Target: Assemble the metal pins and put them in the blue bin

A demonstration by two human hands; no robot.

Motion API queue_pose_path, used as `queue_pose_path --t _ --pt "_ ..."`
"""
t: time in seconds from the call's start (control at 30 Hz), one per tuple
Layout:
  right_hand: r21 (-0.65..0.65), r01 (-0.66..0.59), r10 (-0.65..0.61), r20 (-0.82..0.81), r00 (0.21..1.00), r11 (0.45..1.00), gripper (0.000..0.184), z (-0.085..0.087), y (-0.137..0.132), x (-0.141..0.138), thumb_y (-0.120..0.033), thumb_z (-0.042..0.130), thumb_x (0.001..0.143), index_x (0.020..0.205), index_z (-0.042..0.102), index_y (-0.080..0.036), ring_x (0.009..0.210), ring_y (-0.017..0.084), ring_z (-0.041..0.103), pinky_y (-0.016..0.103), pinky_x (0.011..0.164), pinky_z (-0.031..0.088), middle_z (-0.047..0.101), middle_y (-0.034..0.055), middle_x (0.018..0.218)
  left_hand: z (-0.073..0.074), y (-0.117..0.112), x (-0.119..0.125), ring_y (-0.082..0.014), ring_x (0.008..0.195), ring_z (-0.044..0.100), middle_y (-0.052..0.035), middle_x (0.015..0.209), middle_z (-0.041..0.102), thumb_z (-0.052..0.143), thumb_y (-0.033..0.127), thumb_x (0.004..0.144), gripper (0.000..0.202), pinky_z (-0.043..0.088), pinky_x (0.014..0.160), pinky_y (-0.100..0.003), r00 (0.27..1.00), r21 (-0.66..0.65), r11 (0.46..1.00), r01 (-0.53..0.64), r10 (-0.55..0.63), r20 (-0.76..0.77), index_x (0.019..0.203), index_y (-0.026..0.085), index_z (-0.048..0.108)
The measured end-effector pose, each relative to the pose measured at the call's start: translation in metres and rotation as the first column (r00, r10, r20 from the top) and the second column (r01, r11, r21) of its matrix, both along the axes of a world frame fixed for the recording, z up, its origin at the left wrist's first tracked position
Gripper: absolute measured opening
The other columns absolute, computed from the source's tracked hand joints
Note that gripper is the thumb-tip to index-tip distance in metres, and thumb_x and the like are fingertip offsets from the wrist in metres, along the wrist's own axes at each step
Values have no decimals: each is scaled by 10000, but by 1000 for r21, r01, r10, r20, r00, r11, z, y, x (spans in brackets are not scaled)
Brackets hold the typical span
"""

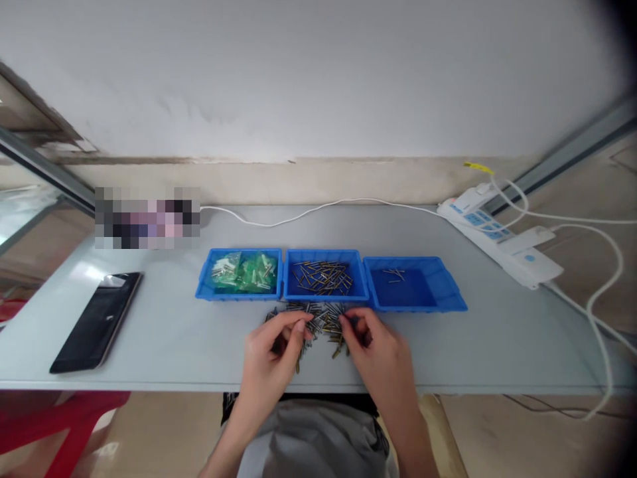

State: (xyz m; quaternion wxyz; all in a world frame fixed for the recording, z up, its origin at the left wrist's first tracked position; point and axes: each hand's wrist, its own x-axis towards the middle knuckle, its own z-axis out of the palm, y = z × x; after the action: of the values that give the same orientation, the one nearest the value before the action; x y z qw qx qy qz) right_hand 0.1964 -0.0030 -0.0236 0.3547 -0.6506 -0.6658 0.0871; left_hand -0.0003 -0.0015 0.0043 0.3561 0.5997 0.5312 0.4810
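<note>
A loose pile of small metal pieces [326, 321], silver and brass-coloured and shaped like screws or pins, lies on the table near its front edge. At the pile's left side is my left hand [277, 346], thumb and index finger pinched together; whatever is between them is too small to make out. My right hand [374, 345] touches the right side with its thumb and index fingertips closed, and any piece in them cannot be made out. Just behind the pile, a blue bin [326, 297] holds many long brass-coloured pieces.
The left blue bin [239, 296] contains green and clear plastic packets. In the right blue bin [423, 307] lie several thin pieces. A dark tablet [97, 323] rests at the left. A white power strip [497, 232] with cables stands at the right, before the wall [318, 79].
</note>
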Motion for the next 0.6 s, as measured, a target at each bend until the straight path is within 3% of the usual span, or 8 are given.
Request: queue_pose_path --t 0.17,0.4,0.5,0.6 --pt "56 -25 28 -57 998 998 320 4 -4 -2 -466 574 1103 929 694 -226 466 115 574 240 527 439 603 -60 608 -3 -1 0 -95 517 623 -7 718 780 636 238 1053 185 492 508 -176 1000 37 999 13 -12 -28 1037 185 812" --pt "26 -208 209 -236 949 978 94 31 -9 -17 -287 648 1030 950 679 -247 493 101 569 199 516 473 596 -71 621 -12 0 -2 -108 691 675 -53 1053 798 652 171 1050 325 583 695 -203 973 143 975 170 -143 -184 1352 250 744" --pt "10 -259 252 -271 929 966 103 39 -5 -24 -264 636 1014 913 646 -252 509 104 599 198 519 493 642 -61 645 -12 1 -2 -163 906 761 -83 1111 803 613 162 1069 287 611 827 -239 966 202 964 174 -127 -225 1295 244 770" --pt "17 -277 269 -302 914 961 126 44 -1 -29 -264 634 1020 895 632 -253 523 106 613 200 528 505 665 -54 661 -10 1 -2 -175 922 771 -89 1082 807 612 161 1065 229 611 826 -243 972 203 966 158 -116 -206 1178 229 800"
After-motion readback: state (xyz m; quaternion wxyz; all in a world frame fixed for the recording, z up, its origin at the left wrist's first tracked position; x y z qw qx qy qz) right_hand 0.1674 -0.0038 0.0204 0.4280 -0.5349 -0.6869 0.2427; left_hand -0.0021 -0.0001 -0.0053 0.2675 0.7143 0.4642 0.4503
